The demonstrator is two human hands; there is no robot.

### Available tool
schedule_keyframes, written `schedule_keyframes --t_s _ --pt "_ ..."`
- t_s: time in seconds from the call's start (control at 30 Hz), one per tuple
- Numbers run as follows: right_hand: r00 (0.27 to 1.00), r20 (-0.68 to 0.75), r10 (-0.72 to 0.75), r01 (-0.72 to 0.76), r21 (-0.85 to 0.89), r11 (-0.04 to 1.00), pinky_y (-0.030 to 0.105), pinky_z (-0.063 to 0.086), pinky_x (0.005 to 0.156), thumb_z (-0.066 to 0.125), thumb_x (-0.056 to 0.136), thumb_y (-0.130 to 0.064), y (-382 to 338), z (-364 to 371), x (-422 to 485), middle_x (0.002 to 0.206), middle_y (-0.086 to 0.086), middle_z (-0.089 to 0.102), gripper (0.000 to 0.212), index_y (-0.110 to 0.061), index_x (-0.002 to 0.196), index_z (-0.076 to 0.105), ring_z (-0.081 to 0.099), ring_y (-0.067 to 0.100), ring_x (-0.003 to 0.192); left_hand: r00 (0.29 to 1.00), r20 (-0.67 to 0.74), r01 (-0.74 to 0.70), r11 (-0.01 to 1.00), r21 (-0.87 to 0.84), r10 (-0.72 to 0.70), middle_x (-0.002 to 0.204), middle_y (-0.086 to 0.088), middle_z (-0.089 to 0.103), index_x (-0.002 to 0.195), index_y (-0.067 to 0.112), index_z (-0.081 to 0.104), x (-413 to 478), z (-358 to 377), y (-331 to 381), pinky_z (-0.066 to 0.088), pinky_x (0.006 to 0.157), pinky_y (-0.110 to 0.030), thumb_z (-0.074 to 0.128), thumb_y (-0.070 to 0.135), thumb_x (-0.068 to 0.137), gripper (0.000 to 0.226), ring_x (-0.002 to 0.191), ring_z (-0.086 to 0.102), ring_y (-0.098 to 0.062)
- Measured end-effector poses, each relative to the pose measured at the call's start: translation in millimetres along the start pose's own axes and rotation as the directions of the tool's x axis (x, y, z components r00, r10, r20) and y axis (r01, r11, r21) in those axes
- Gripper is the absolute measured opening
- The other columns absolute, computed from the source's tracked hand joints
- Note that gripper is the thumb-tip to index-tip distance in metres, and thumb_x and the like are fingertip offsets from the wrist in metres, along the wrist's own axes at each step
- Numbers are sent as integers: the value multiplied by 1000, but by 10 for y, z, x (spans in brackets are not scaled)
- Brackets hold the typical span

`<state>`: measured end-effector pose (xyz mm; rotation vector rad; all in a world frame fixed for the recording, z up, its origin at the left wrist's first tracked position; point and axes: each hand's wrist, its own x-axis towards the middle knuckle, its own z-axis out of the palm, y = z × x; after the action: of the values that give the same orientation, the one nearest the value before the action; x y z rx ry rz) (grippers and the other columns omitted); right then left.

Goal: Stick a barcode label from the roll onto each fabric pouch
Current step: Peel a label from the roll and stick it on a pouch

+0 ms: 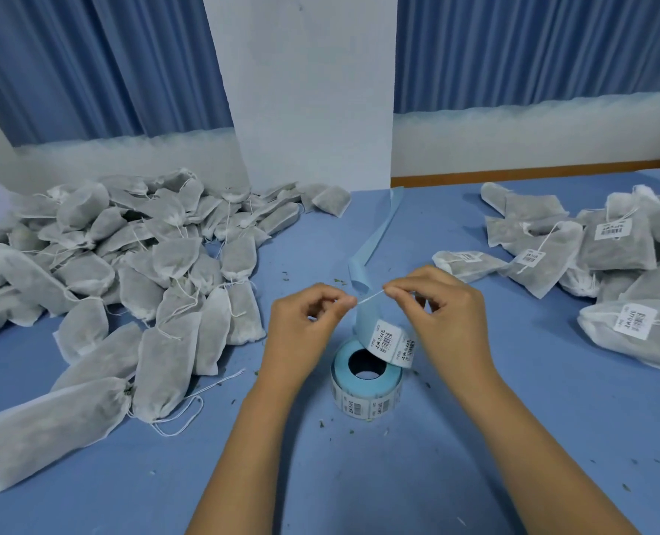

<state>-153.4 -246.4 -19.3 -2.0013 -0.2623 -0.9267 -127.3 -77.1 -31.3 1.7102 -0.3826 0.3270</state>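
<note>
Blue counter [475, 438]: left hand [305, 330] and right hand [444, 314] pinch a thin white strip [369, 296], likely a peeled label edge-on, above the blue-backed barcode label roll [367, 384]. Unlabelled grey fabric pouches [127, 264] heap left; next, it needs pressing onto one.

Blue curtains [89, 63] both sides; white pillar [305, 90] between; blue tabletop [475, 438] below.

Even cool light, soft shadows, wide-angle edge distortion
</note>
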Motion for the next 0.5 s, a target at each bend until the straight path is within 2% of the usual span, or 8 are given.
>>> schedule_keyframes --t_s 0.13,0.2,0.27,0.33,0.4,0.43,0.5 --pt "991 -128 37 -44 -55 998 20 36 58 75 81 -15 28 -23 -18 73 -4 53 3 -16 81 77 49 6 65 983 160 90 996 8 -90 49 8 56 66 28 75 -23 -91 22 33 44 -17 73 14 85 24 42 40 -7" --pt "985 -169 45 -57 -68 996 21 36 58 74 81 -15 40 -14 -25 72 -5 50 3 -16 80 77 50 8 67 969 239 65 998 1 -63 53 5 61 69 25 76 -45 -128 33 32 44 -18 73 17 85 18 43 41 -8" --pt "984 -168 52 -68 -92 993 25 38 56 74 82 -14 54 9 -40 72 -5 49 4 -16 79 76 51 12 66 961 276 38 995 -94 -10 60 2 67 70 24 77 -74 -121 67 30 45 -20 73 21 82 13 45 41 -8" --pt "991 -123 51 -68 -133 989 31 41 54 74 81 -13 50 53 -73 71 -4 51 5 -16 77 76 53 15 64 976 215 33 965 -261 24 70 -4 73 72 21 78 -89 -78 106 26 47 -24 70 18 81 13 44 39 -8" --pt "999 -26 -25 20 -192 981 33 42 55 74 80 -14 17 112 -119 69 -4 52 7 -16 74 75 52 17 64 996 90 15 933 -360 19 85 -4 76 79 17 79 -84 -55 142 34 48 -24 69 12 83 12 47 42 -7" --pt "995 27 -101 105 -227 968 33 40 56 73 79 -14 -8 144 -140 68 -4 51 9 -17 71 74 49 17 64 999 28 -20 948 -318 30 92 0 77 82 18 80 -83 -53 147 40 52 -20 70 11 84 13 51 49 -5" --pt "962 107 -249 269 -259 928 30 36 60 71 80 -15 -40 190 -161 68 -3 52 11 -17 69 73 44 16 64 990 -53 -135 991 -13 134 98 9 76 88 20 80 -73 -59 123 51 68 -18 70 6 86 17 73 66 -3"
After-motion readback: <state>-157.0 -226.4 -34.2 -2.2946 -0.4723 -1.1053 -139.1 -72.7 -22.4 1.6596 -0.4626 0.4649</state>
